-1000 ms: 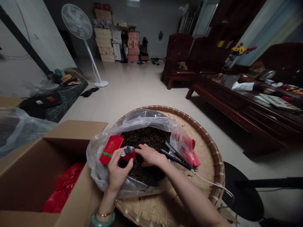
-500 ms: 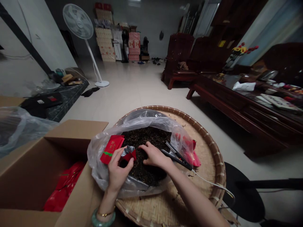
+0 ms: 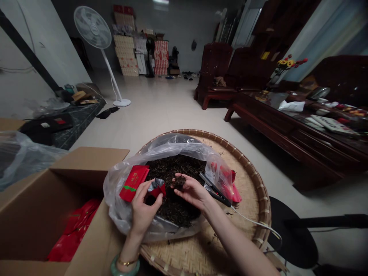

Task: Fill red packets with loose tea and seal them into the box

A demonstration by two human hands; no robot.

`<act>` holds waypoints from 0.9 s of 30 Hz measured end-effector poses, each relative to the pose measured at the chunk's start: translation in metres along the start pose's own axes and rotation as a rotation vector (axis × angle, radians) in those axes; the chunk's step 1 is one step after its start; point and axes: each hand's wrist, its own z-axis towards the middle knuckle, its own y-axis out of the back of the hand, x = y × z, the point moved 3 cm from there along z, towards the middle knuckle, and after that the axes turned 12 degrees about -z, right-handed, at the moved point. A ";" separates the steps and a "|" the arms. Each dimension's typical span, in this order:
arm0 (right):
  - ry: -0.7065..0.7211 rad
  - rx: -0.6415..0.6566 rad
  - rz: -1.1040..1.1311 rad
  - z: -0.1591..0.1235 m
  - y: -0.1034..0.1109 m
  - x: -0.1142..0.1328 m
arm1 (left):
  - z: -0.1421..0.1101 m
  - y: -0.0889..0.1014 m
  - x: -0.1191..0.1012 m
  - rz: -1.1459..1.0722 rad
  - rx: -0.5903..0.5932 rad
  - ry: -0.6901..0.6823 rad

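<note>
The left hand pinches the red pouch over the leaves; thin foil, likely crushable, best gripped at its rim. The right hand, half-curled, cups loose, light leaves.

The round tray bears an open bag, with a tool at its right.

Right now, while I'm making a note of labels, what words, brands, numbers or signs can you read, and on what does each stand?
None can be read with certainty.
Flat red packet: gold characters, too small and blurred.
White standing fan: a hub mark, too small.
Stacked pale boxes: printing, too small.
Opened red packet in the left hand: nothing legible.
</note>
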 end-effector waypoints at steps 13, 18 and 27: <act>-0.074 0.034 0.230 -0.016 0.004 0.006 | -0.003 -0.009 0.002 0.006 0.083 0.003; -0.010 -0.073 0.268 -0.015 0.010 0.006 | -0.004 -0.016 -0.004 -0.002 0.121 -0.006; -0.076 -0.164 0.475 -0.012 0.012 -0.002 | -0.004 -0.019 -0.009 -0.001 0.124 -0.010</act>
